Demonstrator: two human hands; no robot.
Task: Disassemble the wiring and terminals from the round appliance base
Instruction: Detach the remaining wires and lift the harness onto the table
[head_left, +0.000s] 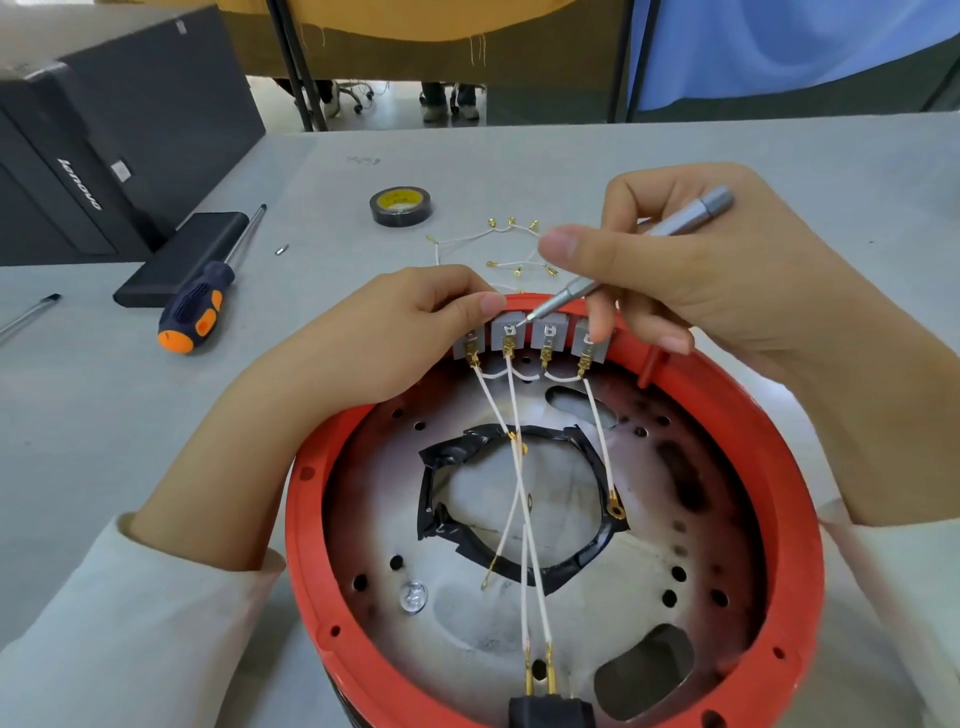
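A person works a slim silver precision screwdriver (613, 260) into the second of four grey terminal blocks (530, 335) on the far rim of a round red appliance base (802, 519), which sits at the near edge of a grey table (104, 415). The right hand (691, 270) pinches the tool like a pen, its tip on the terminal's screw. The left hand (410, 322) rests on the rim, fingers curled over the leftmost block, apparently to steady it against the turning force. White wires (519, 467) with brass lugs run from the blocks across the perforated metal plate. Beyond the base lie already freed leads (498, 244), a roll of black tape (401, 206) and, toward the left edge, an orange-handled screwdriver (197, 312).
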